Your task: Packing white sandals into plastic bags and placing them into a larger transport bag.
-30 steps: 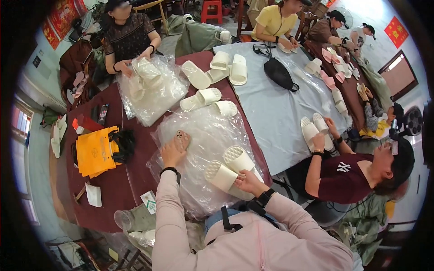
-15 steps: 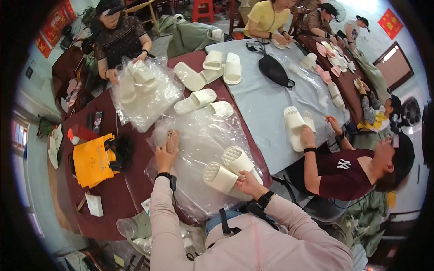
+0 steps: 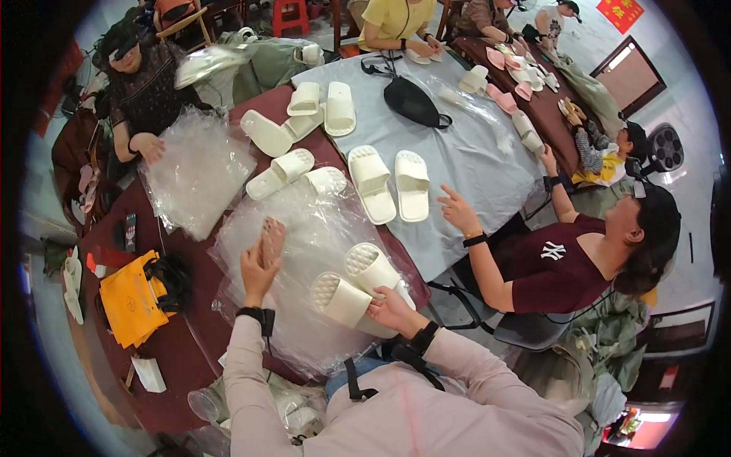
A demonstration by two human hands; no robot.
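Head | right fingers [image 3: 383, 304] pinching white slippers [image 3: 343, 299], which reach ahead and beneath them | left fingers [image 3: 250, 263] clasping phone [image 3: 273, 238]

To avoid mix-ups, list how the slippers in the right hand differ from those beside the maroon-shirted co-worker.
The held pair is in the right hand, which hides part of it; the resting pair lies untouched, fully visible. The held pair is over clear plastic; the resting pair lies mostly on grey cloth. Both are pale and open-toed.

pale wall [image 3: 674, 65], red stool [image 3: 290, 15], wooden chair [image 3: 183, 23], brown door [image 3: 633, 80], maroon-covered table [image 3: 202, 312]
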